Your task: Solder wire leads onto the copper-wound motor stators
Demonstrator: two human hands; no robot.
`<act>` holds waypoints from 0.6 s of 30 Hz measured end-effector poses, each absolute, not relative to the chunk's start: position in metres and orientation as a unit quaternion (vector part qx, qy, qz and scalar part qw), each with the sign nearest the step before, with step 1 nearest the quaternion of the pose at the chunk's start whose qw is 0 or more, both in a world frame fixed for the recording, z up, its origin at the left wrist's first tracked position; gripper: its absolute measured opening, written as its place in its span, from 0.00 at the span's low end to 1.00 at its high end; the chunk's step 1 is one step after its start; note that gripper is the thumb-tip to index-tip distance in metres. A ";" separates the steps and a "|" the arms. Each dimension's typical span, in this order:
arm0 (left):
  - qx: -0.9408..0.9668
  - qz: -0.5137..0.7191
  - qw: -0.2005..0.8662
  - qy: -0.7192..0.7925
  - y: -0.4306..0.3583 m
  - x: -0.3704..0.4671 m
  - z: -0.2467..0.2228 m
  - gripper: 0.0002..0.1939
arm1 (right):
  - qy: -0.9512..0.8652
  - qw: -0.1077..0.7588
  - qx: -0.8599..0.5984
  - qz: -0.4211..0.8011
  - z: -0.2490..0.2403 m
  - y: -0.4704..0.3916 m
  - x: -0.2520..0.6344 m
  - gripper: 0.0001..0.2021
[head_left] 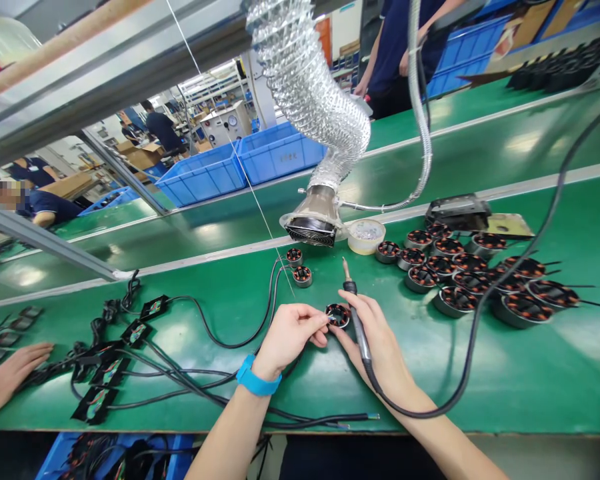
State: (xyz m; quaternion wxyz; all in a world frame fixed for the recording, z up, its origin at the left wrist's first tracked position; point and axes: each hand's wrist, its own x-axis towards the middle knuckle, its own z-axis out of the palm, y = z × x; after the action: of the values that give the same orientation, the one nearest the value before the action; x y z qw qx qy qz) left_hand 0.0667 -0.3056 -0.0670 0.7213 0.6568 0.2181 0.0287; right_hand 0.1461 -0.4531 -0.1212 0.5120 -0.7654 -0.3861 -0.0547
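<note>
My left hand (289,337), with a blue band (258,377) at the wrist, pinches a thin wire at the edge of a small round motor coil (338,316) with copper windings. A black cable emerges from beneath that hand. In my right hand (384,347) is a soldering iron (359,327), its tip pointing up and away, apart from the coil. The right thumb reaches the coil's near side. Beyond the hands, two coils (303,277) with cables attached lie on the green bench (340,393). Several more coils (456,301) are grouped at the right.
A fume hood (311,223) on a foil duct (305,73) hangs ahead, beside a round white tub (366,236). The iron's cord (473,347) loops across the right. Black cables with small boards (136,333) spread left, near another person's hand (15,377).
</note>
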 end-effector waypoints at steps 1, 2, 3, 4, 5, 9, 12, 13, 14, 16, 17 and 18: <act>0.660 0.033 0.718 0.220 -0.305 0.067 -0.068 0.21 | -0.387 0.514 -0.763 -0.057 -0.121 -0.454 0.146 0.27; 0.662 0.035 0.715 0.221 -0.305 0.067 -0.068 0.21 | -0.387 0.518 -0.760 -0.062 -0.119 -0.455 0.146 0.27; 0.665 0.036 0.712 0.222 -0.305 0.067 -0.068 0.21 | -0.388 0.523 -0.755 -0.068 -0.117 -0.456 0.146 0.27; 0.667 0.036 0.710 0.222 -0.305 0.067 -0.068 0.20 | -0.387 0.531 -0.750 -0.080 -0.114 -0.458 0.145 0.26; 0.668 0.037 0.709 0.223 -0.305 0.067 -0.067 0.20 | -0.383 0.541 -0.743 -0.095 -0.111 -0.461 0.144 0.25; 0.672 0.036 0.703 0.228 -0.305 0.067 -0.065 0.18 | -0.332 0.584 -0.720 -0.177 -0.107 -0.473 0.137 0.13; 0.674 0.036 0.700 0.231 -0.304 0.066 -0.064 0.17 | -0.292 0.600 -0.717 -0.204 -0.116 -0.484 0.132 0.07; 0.676 0.037 0.699 0.232 -0.304 0.066 -0.064 0.17 | -0.281 0.605 -0.717 -0.204 -0.121 -0.487 0.131 0.06; 0.677 0.036 0.697 0.233 -0.304 0.066 -0.064 0.17 | -0.272 0.610 -0.717 -0.202 -0.125 -0.489 0.130 0.07; 0.681 0.037 0.692 0.235 -0.303 0.066 -0.064 0.17 | -0.258 0.621 -0.713 -0.198 -0.132 -0.492 0.129 0.09; 0.683 0.039 0.691 0.234 -0.302 0.066 -0.064 0.17 | -0.255 0.625 -0.711 -0.196 -0.134 -0.492 0.129 0.10; 0.685 0.040 0.689 0.232 -0.302 0.066 -0.064 0.17 | -0.253 0.629 -0.709 -0.193 -0.135 -0.492 0.128 0.10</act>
State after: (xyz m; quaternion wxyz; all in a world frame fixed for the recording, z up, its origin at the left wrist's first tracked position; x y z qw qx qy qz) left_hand 0.0659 -0.3019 -0.0641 0.6895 0.6850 0.2320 0.0396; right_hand 0.1284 -0.4920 -0.1345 0.6293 -0.7090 -0.2533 -0.1926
